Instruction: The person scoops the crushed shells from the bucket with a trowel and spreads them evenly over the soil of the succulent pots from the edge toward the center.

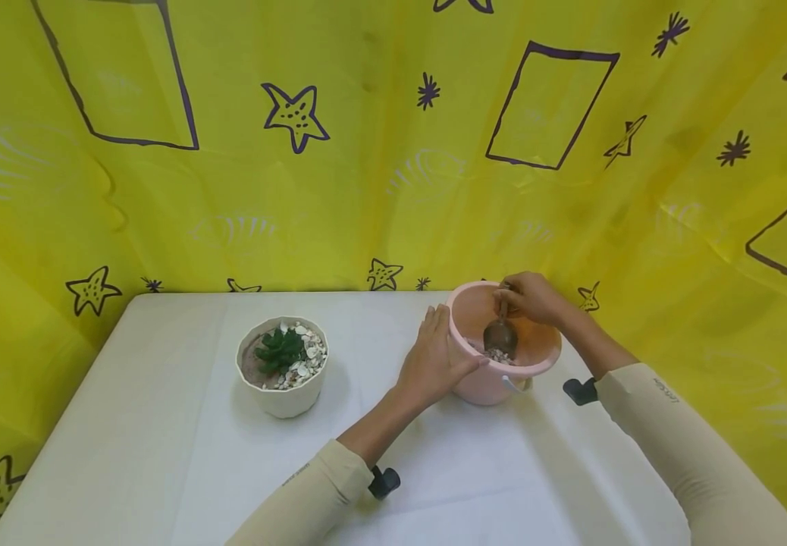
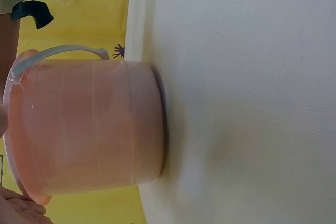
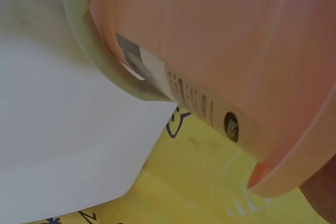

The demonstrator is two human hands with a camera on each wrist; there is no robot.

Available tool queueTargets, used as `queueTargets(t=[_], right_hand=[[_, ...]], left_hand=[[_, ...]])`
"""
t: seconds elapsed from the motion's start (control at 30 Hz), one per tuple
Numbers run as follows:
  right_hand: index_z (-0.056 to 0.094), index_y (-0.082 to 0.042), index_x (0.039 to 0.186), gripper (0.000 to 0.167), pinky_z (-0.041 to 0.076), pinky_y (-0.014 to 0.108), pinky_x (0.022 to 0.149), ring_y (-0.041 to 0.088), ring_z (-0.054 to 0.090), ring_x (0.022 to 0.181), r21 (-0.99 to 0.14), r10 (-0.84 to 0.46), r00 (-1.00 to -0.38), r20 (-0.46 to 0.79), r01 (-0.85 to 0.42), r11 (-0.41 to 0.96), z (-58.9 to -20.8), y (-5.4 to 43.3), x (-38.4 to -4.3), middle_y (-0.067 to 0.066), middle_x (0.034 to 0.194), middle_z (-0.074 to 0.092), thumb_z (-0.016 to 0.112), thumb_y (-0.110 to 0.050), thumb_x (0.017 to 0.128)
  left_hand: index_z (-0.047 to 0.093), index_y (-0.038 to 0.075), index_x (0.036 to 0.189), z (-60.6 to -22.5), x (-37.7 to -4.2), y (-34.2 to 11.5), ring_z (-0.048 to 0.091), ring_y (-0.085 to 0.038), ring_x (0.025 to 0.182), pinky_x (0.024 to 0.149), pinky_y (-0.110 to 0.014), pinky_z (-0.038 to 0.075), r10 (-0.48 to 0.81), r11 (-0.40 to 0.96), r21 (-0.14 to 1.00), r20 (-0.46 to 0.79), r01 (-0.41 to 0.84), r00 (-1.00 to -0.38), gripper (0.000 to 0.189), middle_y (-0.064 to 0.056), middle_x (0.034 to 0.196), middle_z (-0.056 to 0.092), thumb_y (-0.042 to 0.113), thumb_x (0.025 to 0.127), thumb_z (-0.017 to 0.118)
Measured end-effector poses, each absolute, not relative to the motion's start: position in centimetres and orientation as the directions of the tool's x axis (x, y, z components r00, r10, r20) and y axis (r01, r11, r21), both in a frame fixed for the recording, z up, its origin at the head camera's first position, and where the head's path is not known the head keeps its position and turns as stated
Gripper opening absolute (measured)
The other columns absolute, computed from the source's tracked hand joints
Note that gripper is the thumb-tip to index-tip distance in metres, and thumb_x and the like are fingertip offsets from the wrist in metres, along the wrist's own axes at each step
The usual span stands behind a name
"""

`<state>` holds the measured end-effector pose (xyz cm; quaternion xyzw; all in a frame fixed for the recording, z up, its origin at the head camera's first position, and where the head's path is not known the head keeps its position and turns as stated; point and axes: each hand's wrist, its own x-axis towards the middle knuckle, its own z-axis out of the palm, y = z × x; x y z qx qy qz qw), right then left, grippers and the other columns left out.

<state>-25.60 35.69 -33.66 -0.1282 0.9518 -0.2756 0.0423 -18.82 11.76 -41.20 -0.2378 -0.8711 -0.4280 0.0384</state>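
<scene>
A pink bucket (image 1: 478, 390) stands upright at the back right of the table, with small pale pebbles (image 1: 499, 355) in its bottom. My left hand (image 1: 431, 362) holds its rim, fingers along the left side and thumb across the front. In the left wrist view, fingertips (image 2: 21, 208) show at the rim. My right hand (image 1: 530, 297) reaches over the far right rim and grips the handle of a dark, rounded scoop (image 1: 500, 338), bowl down against the pebbles. The right wrist view has the bucket's outer wall (image 3: 210, 35); the scoop is hidden there.
Left of the bucket stands a cream pot (image 1: 291, 402) with a green succulent (image 1: 280, 350), brown soil and white stones. A white cloth covers the table (image 1: 161, 455). Behind it hangs a yellow patterned curtain (image 1: 346, 197). The bucket's pale handle (image 2: 63, 51) hangs down its side.
</scene>
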Motion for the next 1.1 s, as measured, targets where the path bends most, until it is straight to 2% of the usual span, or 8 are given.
queueTargets(t=[0.2,0.3,0.5,0.63,0.83,1.1], right_hand=[[0.070,0.007,0.090,0.027,0.055,0.035,0.069,0.025,0.066,0.073,-0.441,-0.227,-0.973,-0.030,-0.191,0.877,-33.4,35.7,-25.5,0.010,0.075,0.071,0.061,-0.012,0.108],[0.069,0.009,0.093,0.028,0.055,0.035,0.067,0.027,0.065,0.075,-0.433,-0.171,-0.985,-0.034,-0.140,0.891,-33.4,35.7,-25.2,0.013,0.078,0.070,0.060,-0.012,0.108],[0.070,0.011,0.086,0.033,0.057,0.029,0.064,0.029,0.069,0.072,-0.497,-0.104,-0.994,-0.040,-0.070,0.865,-33.5,35.9,-24.4,0.017,0.076,0.071,0.056,-0.008,0.109],[0.070,0.010,0.082,0.034,0.053,0.024,0.060,0.026,0.068,0.068,-0.518,-0.094,-0.995,-0.031,-0.064,0.853,-33.6,36.0,-23.9,0.016,0.073,0.071,0.058,-0.009,0.108],[0.069,0.010,0.084,0.033,0.047,0.025,0.056,0.024,0.062,0.066,-0.478,-0.044,-0.998,-0.054,-0.013,0.878,-33.2,35.9,-23.3,0.015,0.072,0.068,0.060,-0.011,0.107],[0.071,0.012,0.089,0.033,0.054,0.028,0.058,0.030,0.067,0.069,-0.550,0.055,-0.991,-0.119,0.112,0.828,-32.6,35.6,-22.5,0.017,0.075,0.070,0.056,-0.011,0.108]], left_hand=[[0.025,0.001,0.166,-41.2,-18.8,11.8,0.022,-0.031,0.158,0.121,-0.048,0.033,0.382,0.529,0.723,0.265,0.444,-0.886,0.105,-0.014,0.170,0.031,0.051,0.091,0.080],[0.025,0.002,0.166,-41.1,-18.7,11.8,0.021,-0.030,0.158,0.120,-0.048,0.033,0.381,0.520,0.731,0.265,0.442,-0.886,0.105,-0.013,0.170,0.031,0.051,0.091,0.080],[0.025,0.004,0.166,-41.1,-18.7,11.8,0.022,-0.031,0.158,0.120,-0.049,0.034,0.381,0.508,0.737,0.272,0.446,-0.884,0.103,-0.010,0.170,0.031,0.050,0.091,0.080],[0.025,0.004,0.166,-41.0,-18.6,11.7,0.022,-0.031,0.158,0.120,-0.049,0.034,0.383,0.508,0.738,0.268,0.444,-0.884,0.103,-0.010,0.170,0.032,0.049,0.091,0.080],[0.026,0.003,0.166,-40.9,-18.7,11.7,0.022,-0.031,0.158,0.120,-0.050,0.034,0.384,0.500,0.745,0.268,0.442,-0.884,0.103,-0.013,0.170,0.032,0.047,0.090,0.082],[0.026,0.005,0.166,-41.0,-18.7,11.8,0.022,-0.030,0.158,0.120,-0.051,0.034,0.372,0.494,0.760,0.255,0.423,-0.892,0.104,-0.011,0.170,0.032,0.047,0.090,0.082]])
